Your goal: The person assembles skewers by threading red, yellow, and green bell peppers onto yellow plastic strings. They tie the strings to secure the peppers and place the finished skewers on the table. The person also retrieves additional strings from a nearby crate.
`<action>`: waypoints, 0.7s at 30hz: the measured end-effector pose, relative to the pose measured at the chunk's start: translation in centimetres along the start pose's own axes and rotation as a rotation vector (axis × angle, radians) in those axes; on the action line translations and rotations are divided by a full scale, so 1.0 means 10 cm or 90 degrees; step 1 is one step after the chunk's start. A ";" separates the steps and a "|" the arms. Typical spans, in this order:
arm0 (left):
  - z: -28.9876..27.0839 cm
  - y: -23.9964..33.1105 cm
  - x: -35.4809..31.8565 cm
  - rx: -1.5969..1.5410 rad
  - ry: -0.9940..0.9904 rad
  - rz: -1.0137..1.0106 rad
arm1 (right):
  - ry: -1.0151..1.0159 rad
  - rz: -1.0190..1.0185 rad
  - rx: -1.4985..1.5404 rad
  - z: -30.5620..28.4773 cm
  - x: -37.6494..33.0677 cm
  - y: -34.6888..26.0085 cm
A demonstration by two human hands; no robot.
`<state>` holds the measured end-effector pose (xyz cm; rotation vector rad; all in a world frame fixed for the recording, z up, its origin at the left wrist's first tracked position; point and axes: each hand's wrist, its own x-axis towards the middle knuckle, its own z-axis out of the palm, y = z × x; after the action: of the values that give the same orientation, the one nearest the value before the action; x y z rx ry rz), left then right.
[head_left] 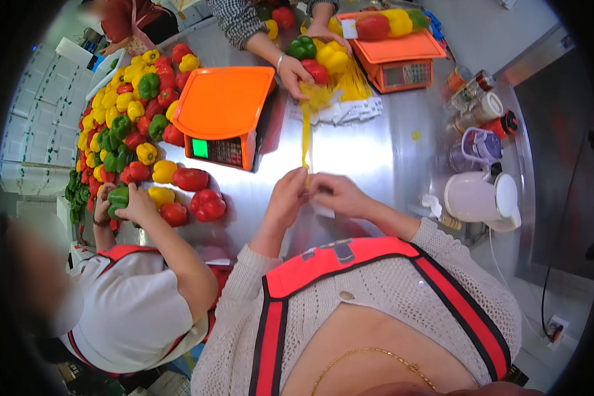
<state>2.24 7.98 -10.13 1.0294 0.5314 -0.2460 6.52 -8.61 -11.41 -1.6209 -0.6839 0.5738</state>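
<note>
My left hand [289, 197] is closed in a pinch on the lower end of a yellow net strip [305, 135], which stretches away across the steel table. Right beside it, touching or nearly so, my right hand [340, 196] has its fingers drawn together, slightly blurred; what they grip is hidden. A small white piece [323, 210] shows below my fingers. At the strip's far end, a person opposite has hands [294, 76] around a green pepper [301, 48], a red pepper [315, 71] and a yellow pepper [332, 57], next to gathered yellow netting [320, 97].
An orange scale [221, 102] stands left; another orange scale [399, 56] bears netted peppers [389, 25]. White labels [350, 112] with yellow nets lie between. Many peppers [125, 99] heap leftward, where a co-worker's hands hold a green pepper [117, 200]. A kettle [478, 198] and jars stand right.
</note>
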 end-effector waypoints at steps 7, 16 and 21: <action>-0.20 0.49 0.05 -0.112 -0.001 0.189 | -0.413 0.215 -0.437 0.25 -0.62 0.16; 0.02 0.42 -0.50 0.413 -0.142 0.236 | -0.032 0.165 -0.317 0.02 -0.80 0.06; 0.10 0.01 -0.49 0.409 -0.369 0.088 | 0.097 0.114 0.159 -0.02 -0.57 -0.67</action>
<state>-1.60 6.89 -7.03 1.5309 -0.1674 -0.5919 1.86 -12.07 -4.76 -1.4813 -0.3420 0.6305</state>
